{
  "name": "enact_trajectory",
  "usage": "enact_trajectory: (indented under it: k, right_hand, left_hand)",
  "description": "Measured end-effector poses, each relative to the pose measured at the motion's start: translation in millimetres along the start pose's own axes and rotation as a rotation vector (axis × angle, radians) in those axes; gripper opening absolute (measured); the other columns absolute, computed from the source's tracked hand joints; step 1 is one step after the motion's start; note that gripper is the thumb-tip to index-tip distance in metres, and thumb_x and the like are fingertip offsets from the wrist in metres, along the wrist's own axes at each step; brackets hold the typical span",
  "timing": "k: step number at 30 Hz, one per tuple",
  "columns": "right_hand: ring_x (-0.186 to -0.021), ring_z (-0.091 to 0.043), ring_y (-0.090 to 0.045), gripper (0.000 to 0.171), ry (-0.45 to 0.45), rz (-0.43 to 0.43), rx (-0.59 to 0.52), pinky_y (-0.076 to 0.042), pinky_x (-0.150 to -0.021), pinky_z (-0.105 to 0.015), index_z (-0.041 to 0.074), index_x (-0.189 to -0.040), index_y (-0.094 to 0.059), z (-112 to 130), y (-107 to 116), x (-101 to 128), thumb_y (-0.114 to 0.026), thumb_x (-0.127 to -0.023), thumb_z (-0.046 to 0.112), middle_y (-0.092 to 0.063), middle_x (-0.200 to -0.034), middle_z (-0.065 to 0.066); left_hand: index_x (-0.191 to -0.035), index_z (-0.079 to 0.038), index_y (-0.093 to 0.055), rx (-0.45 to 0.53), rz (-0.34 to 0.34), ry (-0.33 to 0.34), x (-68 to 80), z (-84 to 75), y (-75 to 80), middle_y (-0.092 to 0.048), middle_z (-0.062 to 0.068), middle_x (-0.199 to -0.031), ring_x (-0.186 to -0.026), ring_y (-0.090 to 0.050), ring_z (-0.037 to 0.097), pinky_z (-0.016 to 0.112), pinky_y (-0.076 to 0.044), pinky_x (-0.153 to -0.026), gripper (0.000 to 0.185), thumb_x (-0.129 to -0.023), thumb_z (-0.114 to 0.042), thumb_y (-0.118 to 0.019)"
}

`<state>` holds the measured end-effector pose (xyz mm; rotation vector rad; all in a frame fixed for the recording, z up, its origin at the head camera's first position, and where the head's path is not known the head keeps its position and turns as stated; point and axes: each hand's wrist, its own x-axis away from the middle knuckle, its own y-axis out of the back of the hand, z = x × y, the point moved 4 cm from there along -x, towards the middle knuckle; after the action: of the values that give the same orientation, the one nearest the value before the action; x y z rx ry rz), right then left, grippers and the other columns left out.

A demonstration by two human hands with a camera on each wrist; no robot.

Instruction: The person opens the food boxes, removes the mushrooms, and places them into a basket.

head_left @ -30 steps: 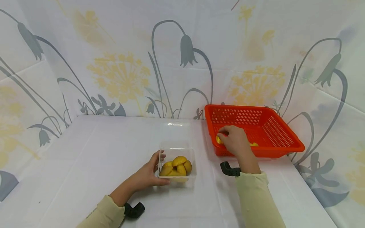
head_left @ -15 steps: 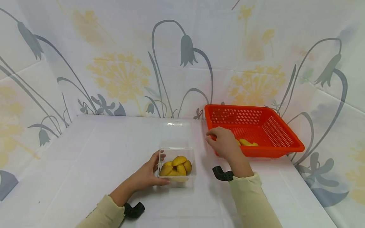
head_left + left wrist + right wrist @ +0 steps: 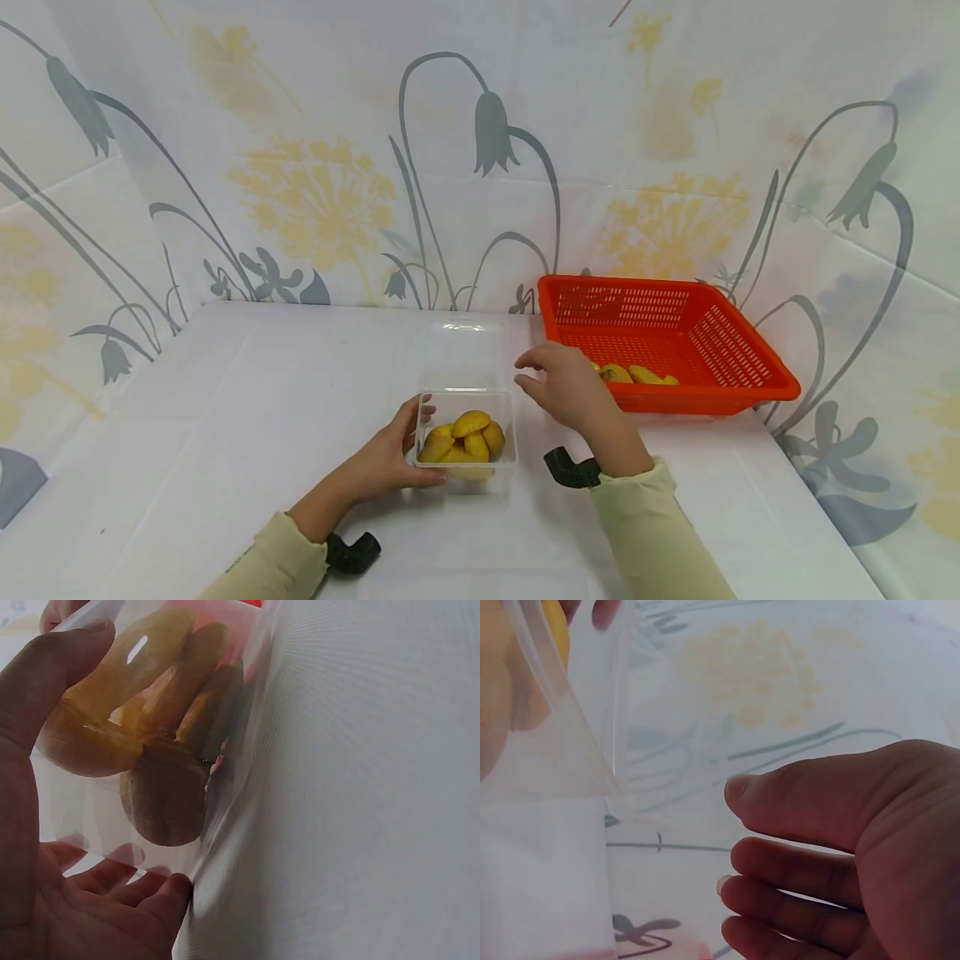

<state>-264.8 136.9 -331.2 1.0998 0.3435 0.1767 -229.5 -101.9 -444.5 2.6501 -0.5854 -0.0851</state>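
Note:
My left hand (image 3: 390,454) grips a clear plastic box (image 3: 512,429) by its left side, thumb at the near wall and fingers at the far one. Inside the box lie several yellow mushrooms (image 3: 472,423); the left wrist view shows their caps and stems (image 3: 169,799) through the wall. My right hand (image 3: 562,387) hovers between the box and a red basket (image 3: 757,392), overlapping the basket's left corner in the head view. Its thumb and fingers are loosely bent with nothing between them, as the right wrist view shows (image 3: 810,855). More yellow mushrooms (image 3: 617,374) lie in the basket's near left part.
A clear lid (image 3: 461,346) lies folded back behind the box. White cloth covers the table (image 3: 300,375). A flower-patterned curtain (image 3: 322,167) rises behind it and at both sides. A black wrist mount (image 3: 572,469) juts out from the right wrist.
My right hand has moved left, away from a yellow mushroom in the red basket, toward the clear box, with nothing held. The left hand and the box have stayed where they were.

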Motion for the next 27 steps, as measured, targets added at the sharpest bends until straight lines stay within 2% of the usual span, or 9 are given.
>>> enact_trajectory:
  k: [11,21,27]
  right_hand:
    - [-0.098,-0.02,-0.062,0.02,0.139,0.068,0.004,-0.057,-0.085,-0.035,0.014,-0.106,-0.073,18,-11,3,-0.072,-0.088,0.022,-0.07,-0.106,-0.002]
    - [-0.099,-0.021,-0.064,0.021,0.188,0.171,-0.041,-0.058,-0.086,-0.034,0.014,-0.107,-0.073,29,-24,7,-0.072,-0.088,0.023,-0.069,-0.106,-0.001]
    - [-0.087,-0.012,-0.062,0.018,0.22,0.205,-0.018,-0.055,-0.076,-0.023,0.017,-0.103,-0.075,34,-30,8,-0.072,-0.087,0.025,-0.07,-0.097,0.005]
  left_hand:
    - [-0.153,-0.014,-0.009,0.05,0.018,0.012,1.1,1.4,-0.5,-0.02,0.012,-0.161,-0.15,-0.017,0.033,0.051,-0.02,-0.119,0.113,-0.072,-0.029,-0.086]
    - [-0.154,-0.017,-0.008,0.034,0.014,0.035,0.5,1.3,-1.3,-0.028,0.011,-0.158,-0.149,-0.022,0.033,0.051,-0.022,-0.119,0.114,-0.072,-0.031,-0.086]
    - [-0.155,-0.02,-0.008,0.021,0.014,0.05,0.8,0.4,-0.8,-0.029,0.009,-0.158,-0.149,-0.022,0.032,0.051,-0.024,-0.118,0.116,-0.07,-0.032,-0.086]
